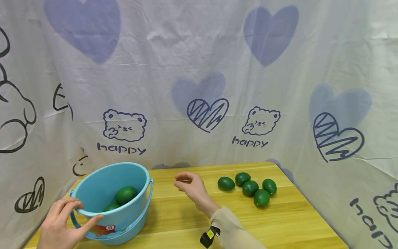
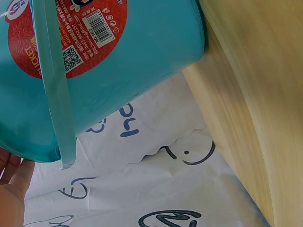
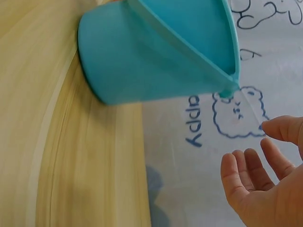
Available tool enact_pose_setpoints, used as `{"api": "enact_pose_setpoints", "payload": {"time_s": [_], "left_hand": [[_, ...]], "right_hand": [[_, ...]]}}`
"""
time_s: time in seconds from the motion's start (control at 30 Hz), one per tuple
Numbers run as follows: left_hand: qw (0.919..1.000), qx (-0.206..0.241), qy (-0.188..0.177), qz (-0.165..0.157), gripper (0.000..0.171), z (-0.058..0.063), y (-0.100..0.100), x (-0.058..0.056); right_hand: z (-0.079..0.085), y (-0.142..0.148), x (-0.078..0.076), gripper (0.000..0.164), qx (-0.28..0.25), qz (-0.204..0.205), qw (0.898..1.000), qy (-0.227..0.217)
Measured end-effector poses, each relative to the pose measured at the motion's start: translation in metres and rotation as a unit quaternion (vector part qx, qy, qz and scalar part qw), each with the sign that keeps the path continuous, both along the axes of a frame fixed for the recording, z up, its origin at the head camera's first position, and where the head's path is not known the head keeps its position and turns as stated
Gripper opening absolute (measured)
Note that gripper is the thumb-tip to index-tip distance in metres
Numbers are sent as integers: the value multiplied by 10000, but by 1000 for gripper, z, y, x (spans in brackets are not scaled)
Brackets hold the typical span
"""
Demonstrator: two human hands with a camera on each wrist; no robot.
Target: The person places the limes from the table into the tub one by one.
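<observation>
A light blue plastic bucket (image 1: pixel 124 221) stands at the left of the table, and two dark green limes (image 1: pixel 125 195) show inside it. My left hand (image 1: pixel 62 221) grips the bucket's near-left rim, fingers over the edge and thumb along the front. In the left wrist view only part of that hand (image 2: pixel 14 189) appears, at the rim. To the right of the bucket, my right hand (image 1: pixel 194 190) is above the table with fingers loosely bent and nothing in it. The right wrist view shows this hand (image 3: pixel 265 189) apart from the bucket (image 3: pixel 156 56).
Several more limes (image 1: pixel 250 187) lie in a cluster at the back right of the wooden table (image 1: pixel 174 228). The bucket's handle (image 1: pixel 150 197) hangs down around its front. A white printed cloth (image 1: pixel 161 69) encloses the table at the back and sides.
</observation>
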State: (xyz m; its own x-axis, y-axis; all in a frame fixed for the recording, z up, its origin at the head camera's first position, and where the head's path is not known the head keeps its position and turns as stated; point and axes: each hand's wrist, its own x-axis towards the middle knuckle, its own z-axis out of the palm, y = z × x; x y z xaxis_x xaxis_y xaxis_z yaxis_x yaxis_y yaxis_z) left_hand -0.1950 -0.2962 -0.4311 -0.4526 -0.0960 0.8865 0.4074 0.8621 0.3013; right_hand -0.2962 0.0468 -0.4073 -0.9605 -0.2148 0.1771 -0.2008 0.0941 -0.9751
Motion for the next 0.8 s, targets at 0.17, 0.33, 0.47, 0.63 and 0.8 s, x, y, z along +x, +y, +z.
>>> {"api": "enact_pose_setpoints", "payload": {"time_s": [0.17, 0.33, 0.47, 0.63, 0.8], "left_hand": [[10000, 41, -7, 5, 66, -1, 1, 2], [10000, 19, 8, -12, 68, 0, 1, 2], [10000, -17, 2, -13, 69, -1, 0, 1], [10000, 1, 14, -71, 72, -2, -1, 0], [9996, 46, 204, -172, 76, -2, -1, -2]], "right_hand": [[-6, 14, -3, 23, 109, -130, 9999, -7], [-11, 27, -5, 23, 468, -235, 9985, 185], [-18, 37, -8, 20, 1199, -324, 9903, 627], [-26, 52, -16, 18, 1730, -517, 9789, 960], [-33, 67, -24, 18, 1847, -981, 9726, 1012]]}}
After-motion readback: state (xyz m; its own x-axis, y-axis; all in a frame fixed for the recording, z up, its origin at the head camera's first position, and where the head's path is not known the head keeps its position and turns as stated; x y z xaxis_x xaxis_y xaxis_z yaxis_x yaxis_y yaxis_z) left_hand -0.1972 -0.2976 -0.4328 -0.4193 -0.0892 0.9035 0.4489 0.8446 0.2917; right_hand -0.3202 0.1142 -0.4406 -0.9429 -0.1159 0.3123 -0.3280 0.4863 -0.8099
